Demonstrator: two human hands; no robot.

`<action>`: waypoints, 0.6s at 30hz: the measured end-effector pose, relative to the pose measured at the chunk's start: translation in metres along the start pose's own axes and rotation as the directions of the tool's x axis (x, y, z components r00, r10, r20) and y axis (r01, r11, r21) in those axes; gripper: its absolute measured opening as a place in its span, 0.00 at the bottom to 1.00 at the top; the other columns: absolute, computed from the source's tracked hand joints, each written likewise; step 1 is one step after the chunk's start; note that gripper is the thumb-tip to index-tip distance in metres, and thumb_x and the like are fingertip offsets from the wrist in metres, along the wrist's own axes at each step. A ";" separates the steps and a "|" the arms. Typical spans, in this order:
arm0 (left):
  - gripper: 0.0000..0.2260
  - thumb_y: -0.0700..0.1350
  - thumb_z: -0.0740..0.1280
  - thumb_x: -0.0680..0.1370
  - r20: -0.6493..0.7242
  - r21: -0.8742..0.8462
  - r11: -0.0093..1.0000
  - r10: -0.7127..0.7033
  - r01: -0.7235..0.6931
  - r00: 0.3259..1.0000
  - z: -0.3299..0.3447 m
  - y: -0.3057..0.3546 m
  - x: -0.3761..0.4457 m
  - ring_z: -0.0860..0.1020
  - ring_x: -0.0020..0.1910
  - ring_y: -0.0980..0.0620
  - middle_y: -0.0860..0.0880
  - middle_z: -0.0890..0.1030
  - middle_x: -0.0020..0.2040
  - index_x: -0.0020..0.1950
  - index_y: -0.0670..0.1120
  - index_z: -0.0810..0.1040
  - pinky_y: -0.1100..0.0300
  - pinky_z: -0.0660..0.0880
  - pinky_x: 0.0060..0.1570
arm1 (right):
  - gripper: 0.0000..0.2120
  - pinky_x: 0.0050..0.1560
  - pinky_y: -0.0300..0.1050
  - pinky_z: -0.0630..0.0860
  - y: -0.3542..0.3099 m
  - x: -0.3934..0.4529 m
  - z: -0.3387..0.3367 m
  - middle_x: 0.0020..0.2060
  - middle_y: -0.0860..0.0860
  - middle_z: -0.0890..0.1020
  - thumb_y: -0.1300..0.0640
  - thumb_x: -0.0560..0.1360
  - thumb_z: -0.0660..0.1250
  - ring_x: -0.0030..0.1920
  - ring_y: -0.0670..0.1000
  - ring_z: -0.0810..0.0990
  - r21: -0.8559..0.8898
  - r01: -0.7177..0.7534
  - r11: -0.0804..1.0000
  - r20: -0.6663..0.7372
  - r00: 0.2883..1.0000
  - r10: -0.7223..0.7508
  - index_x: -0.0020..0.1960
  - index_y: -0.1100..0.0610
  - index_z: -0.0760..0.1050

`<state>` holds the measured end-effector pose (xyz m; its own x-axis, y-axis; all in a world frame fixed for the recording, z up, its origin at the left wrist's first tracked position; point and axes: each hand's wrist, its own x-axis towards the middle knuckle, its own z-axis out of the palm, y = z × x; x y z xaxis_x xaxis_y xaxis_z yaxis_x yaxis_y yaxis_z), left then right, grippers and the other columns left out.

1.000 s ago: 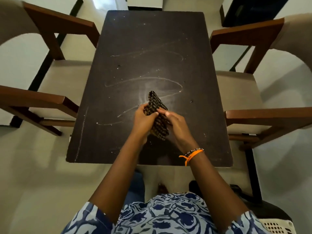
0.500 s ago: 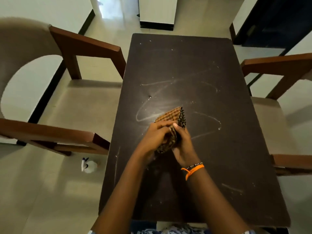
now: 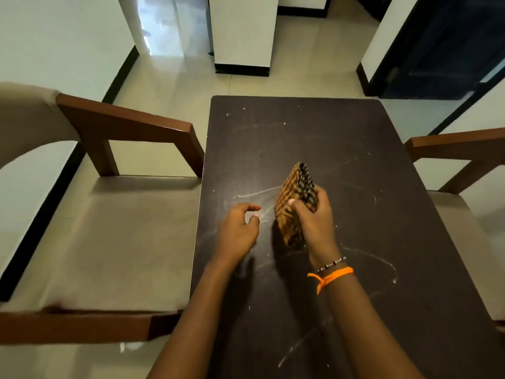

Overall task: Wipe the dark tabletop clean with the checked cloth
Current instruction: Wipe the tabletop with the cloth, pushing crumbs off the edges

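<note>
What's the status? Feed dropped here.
Right hand grips folded checked cloth; left hand empty. Dark tabletop streaked white. Nothing obstructing.

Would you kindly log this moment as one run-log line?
right hand grips checked cloth | left hand holds nothing | tabletop streaked

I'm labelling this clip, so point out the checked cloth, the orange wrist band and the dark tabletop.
checked cloth [image 3: 293, 198]: head view, on its folded face above the thumb.
orange wrist band [image 3: 332, 276]: head view, on the strand across the wrist.
dark tabletop [image 3: 314, 127]: head view, on bare surface near the far edge.
</note>
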<state>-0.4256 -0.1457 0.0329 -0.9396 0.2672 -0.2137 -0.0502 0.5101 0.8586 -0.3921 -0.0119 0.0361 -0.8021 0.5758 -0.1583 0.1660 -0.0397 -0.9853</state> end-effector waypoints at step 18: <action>0.33 0.52 0.60 0.78 0.020 0.566 0.824 -0.018 0.004 1.000 0.000 -0.044 0.188 0.39 0.76 0.47 0.45 0.43 0.77 0.76 0.44 0.45 0.49 0.39 0.72 | 0.28 0.72 0.63 0.39 0.079 0.218 0.066 0.77 0.47 0.48 0.38 0.78 0.49 0.77 0.53 0.43 -0.891 0.399 0.216 0.397 0.916 -0.057 0.75 0.41 0.45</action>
<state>-0.5997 -0.1175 -0.0452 -0.9316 0.2742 -0.2388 0.1468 0.8845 0.4429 -0.5922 0.0565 -0.0802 -0.9719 0.2060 -0.1138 0.2268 0.9489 -0.2194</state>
